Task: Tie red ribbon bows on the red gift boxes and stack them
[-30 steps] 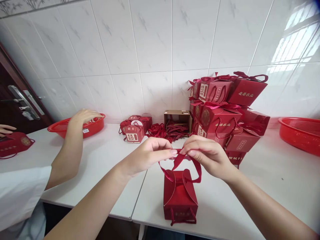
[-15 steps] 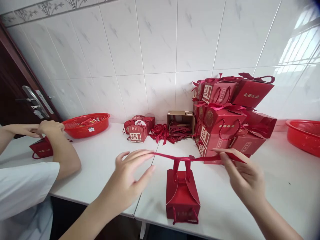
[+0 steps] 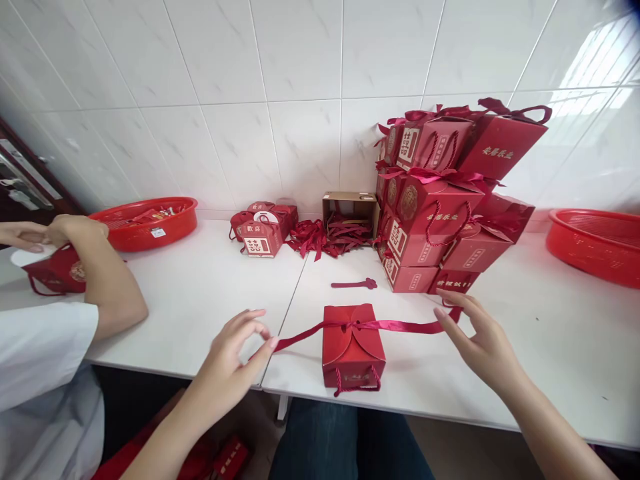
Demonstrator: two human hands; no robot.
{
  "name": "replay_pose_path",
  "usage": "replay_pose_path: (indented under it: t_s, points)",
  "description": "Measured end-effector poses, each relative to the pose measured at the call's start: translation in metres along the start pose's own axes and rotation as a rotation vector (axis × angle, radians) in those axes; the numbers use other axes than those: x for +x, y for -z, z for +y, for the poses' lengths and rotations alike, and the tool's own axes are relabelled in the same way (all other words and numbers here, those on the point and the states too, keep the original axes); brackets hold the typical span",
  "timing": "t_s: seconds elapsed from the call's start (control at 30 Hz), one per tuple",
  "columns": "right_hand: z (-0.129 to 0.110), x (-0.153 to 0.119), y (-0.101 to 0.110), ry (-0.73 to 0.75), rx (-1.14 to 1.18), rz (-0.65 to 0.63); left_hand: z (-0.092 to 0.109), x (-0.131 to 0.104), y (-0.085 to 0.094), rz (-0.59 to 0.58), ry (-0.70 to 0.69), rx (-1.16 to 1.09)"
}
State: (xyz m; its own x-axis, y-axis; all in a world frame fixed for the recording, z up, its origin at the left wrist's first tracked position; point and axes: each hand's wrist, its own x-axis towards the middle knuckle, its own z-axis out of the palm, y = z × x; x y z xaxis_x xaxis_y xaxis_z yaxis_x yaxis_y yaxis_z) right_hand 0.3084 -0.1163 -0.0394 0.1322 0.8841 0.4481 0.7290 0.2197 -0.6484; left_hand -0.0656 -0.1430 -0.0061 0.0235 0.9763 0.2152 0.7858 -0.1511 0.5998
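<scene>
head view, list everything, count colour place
gift box: one, red, front centre
ribbon: one, red, tied on box
strip: one, dark red, behind box
stacked gift boxes: many, red, right
small gift boxes: at least three, red, back left
loose ribbons: uncountable, red, back centre
cardboard box: one, brown, back centre
baskets: two, red, left and right
tabletop: two sections, white
tiled wall: one, white, behind
door: one, brown, far left
floor box: one, red, below table
co-worker: one, white sleeve, left
legs: two, blue jeans, bottom centre
hands: two, bare, left and right of box

My one view looks from the wearer's head, forward and down over the white table (image 3: pixel 440 373) toward the tiled wall (image 3: pixel 300 80).
</scene>
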Motion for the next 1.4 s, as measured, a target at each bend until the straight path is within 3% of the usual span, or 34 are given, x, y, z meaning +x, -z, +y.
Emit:
replay_pose_path:
  t_s: [0.1,0.23,0.27,0.33,0.47,0.53,0.73,1.0,1.1,1.27,1.33,1.4]
  points:
    - [-0.029,0.003,-0.012,0.272,-0.006,0.005,0.034,0.011,-0.017,-0.043,-0.085,-0.173]
    - [-0.056,0.002,-0.023,0.475,-0.107,0.256,0.057,0.021,-0.044,-0.102,-0.008,-0.331]
    - [-0.059,0.002,-0.025,0.488,-0.065,0.265,0.059,0.022,-0.049,-0.103,0.018,-0.349]
    - [-0.064,-0.001,-0.028,0.470,0.084,0.114,0.059,0.024,-0.057,-0.095,0.046,-0.371]
    - [-0.066,-0.005,-0.034,0.330,0.207,-0.375,0.056,0.023,-0.061,-0.093,0.060,-0.399]
    - [-0.067,-0.004,-0.038,0.310,0.185,-0.456,0.056,0.023,-0.061,-0.095,0.052,-0.406]
    - [-0.076,0.014,-0.038,0.410,0.273,-0.551,0.059,0.023,-0.061,-0.100,0.048,-0.419]
    - [-0.073,0.006,-0.038,0.426,0.218,-0.492,0.056,0.022,-0.069,-0.079,0.096,-0.428]
    - [-0.061,-0.002,-0.039,0.311,0.231,-0.476,0.054,0.023,-0.068,-0.142,0.145,-0.428]
    - [-0.049,-0.003,-0.038,-0.062,0.368,-0.533,0.048,0.025,-0.062,-0.355,0.136,-0.393]
    - [-0.047,0.000,-0.035,-0.071,0.405,-0.536,0.045,0.024,-0.059,-0.347,0.122,-0.369]
    - [-0.043,0.002,-0.029,-0.021,0.447,-0.469,0.039,0.025,-0.055,-0.259,0.107,-0.346]
